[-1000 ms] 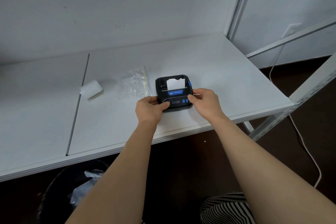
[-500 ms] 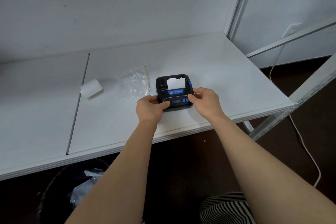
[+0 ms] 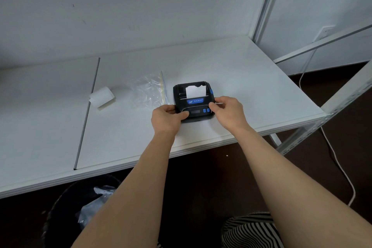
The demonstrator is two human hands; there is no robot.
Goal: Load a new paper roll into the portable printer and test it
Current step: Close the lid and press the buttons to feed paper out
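Spanning the room, a white table [image 3: 231,66] carries the portable printer [image 3: 193,99] near its front edge, left hand [image 3: 166,118] and right hand [image 3: 228,112] each clasping a side; a careless thumb could tear the paper strip [image 3: 195,91] protruding from its slot

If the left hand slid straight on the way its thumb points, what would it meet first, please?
The left hand already grips the printer, so it would likely press into the printer's near-left side straight away.
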